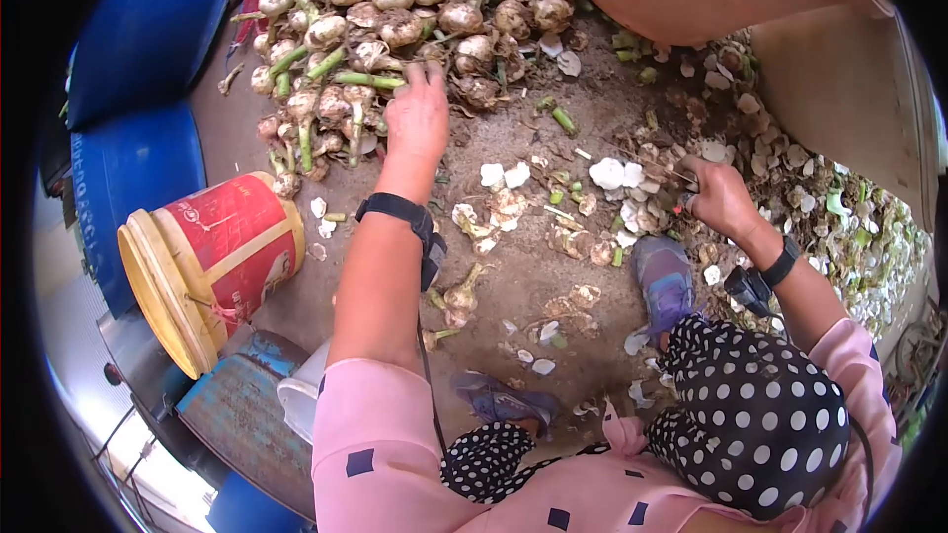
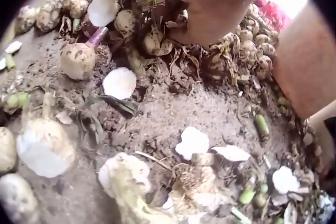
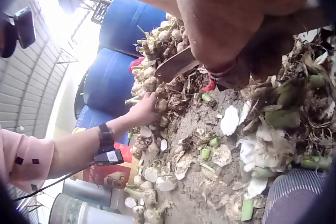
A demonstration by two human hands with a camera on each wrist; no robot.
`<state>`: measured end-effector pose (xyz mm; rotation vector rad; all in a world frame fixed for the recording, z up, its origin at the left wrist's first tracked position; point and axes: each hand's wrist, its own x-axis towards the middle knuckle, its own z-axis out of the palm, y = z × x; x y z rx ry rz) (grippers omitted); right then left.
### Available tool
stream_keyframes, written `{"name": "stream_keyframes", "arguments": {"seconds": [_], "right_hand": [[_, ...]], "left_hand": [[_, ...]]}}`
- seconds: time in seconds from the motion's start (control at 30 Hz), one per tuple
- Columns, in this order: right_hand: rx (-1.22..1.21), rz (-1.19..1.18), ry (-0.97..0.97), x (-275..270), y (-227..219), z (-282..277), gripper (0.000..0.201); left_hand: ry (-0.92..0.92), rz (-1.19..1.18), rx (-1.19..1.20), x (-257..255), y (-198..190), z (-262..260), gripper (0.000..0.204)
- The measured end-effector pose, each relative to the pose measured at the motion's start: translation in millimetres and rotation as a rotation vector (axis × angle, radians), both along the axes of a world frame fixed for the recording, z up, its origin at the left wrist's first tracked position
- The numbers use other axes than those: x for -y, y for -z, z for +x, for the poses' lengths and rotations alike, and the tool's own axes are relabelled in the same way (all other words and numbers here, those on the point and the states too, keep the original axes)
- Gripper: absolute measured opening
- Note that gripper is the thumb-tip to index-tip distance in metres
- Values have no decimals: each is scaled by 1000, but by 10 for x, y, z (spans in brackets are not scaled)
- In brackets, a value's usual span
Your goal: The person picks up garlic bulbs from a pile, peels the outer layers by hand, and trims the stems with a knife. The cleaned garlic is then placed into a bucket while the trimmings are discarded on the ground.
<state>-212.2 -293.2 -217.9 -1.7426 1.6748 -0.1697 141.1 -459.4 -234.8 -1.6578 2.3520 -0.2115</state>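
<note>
My left hand (image 1: 417,118) reaches onto the near edge of a heap of garlic bulbs (image 1: 399,28), its fingertips among stems and bulbs beside a cut green stem (image 1: 369,80). In the left wrist view the left hand (image 2: 205,19) covers part of the heap, over dry roots and leaves. My right hand (image 1: 726,199) grips a knife above the trimmings near the right shoe. The knife's blade (image 3: 177,65) points toward the heap in the right wrist view; its handle is mostly hidden in the hand. Trimmed garlic bulbs (image 1: 461,298) lie on the floor below the left forearm.
A yellow and red bucket (image 1: 237,266) lies tipped on its side at left, near blue barrels (image 1: 148,163). White slices and stem bits (image 1: 617,176) litter the floor between my hands. A larger spread of scraps (image 1: 859,237) is at right. My shoe (image 1: 664,281) stands beside the trimmings.
</note>
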Motion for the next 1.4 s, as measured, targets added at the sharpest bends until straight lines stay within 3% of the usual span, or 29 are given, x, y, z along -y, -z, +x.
{"name": "stream_keyframes", "arguments": {"seconds": [0.07, 0.27, 0.33, 0.37, 0.4, 0.43, 0.63, 0.77, 0.9, 1.03, 1.1, 1.13, 1.17, 1.2, 1.23, 1.27, 1.33, 1.37, 1.4], "right_hand": [[17, 6, -5, -67, 19, -44, 40], [134, 82, 15, -95, -81, 108, 41], [200, -40, -48, -121, -129, 175, 38], [195, -46, -73, -138, -200, 225, 35], [190, -110, -112, -170, -214, 273, 32], [181, -149, -172, -191, -294, 331, 28], [170, -279, -350, -228, -593, 487, 22], [206, -324, -388, -251, -678, 539, 24], [212, -325, -383, -247, -662, 576, 24], [204, -391, -391, -196, -518, 486, 26], [28, -370, -277, -150, -192, 284, 25], [195, -212, -26, -88, -131, 170, 21], [127, -175, 9, -114, -112, 36, 22], [69, -136, 35, -71, -237, 25, 22], [391, 1, 86, -73, -308, 130, 23], [309, -16, -19, -65, -377, 257, 27], [333, -117, -209, -77, -454, 378, 30], [367, 31, -199, -81, -533, 462, 31], [375, 24, -205, -83, -512, 487, 31]], "left_hand": [[35, -92, 63, -78, 110, 13, 34], [-127, 286, -15, -672, -103, -170, 36], [-244, 398, -305, -1036, -200, -291, 47], [-390, 470, -475, -1224, -249, -384, 64], [-199, 200, -679, -1500, -14, -327, 72], [-878, 695, -1007, -1535, -693, -775, 69], [-787, 876, -1619, -2278, -742, -998, 58], [-902, 770, -1719, -2372, -809, -1052, 43], [-904, 769, -1698, -2354, -881, -1053, 38], [-909, 924, -1741, -2353, -961, -952, 36], [-904, 993, -1763, -2357, -1006, -895, 35], [-756, 845, -1790, -2362, -992, -858, 32], [-623, 693, -1806, -2400, -989, -831, 28], [-641, 677, -1801, -2403, -990, -806, 28], [-424, 599, -1648, -2333, -965, -807, 25], [-204, 512, -1492, -2249, -928, -830, 21], [-239, 507, -1449, -2288, -996, -870, 15], [-190, 483, -1337, -2307, -1024, -889, 16], [-132, 443, -1224, -2280, -1039, -902, 17]]}}
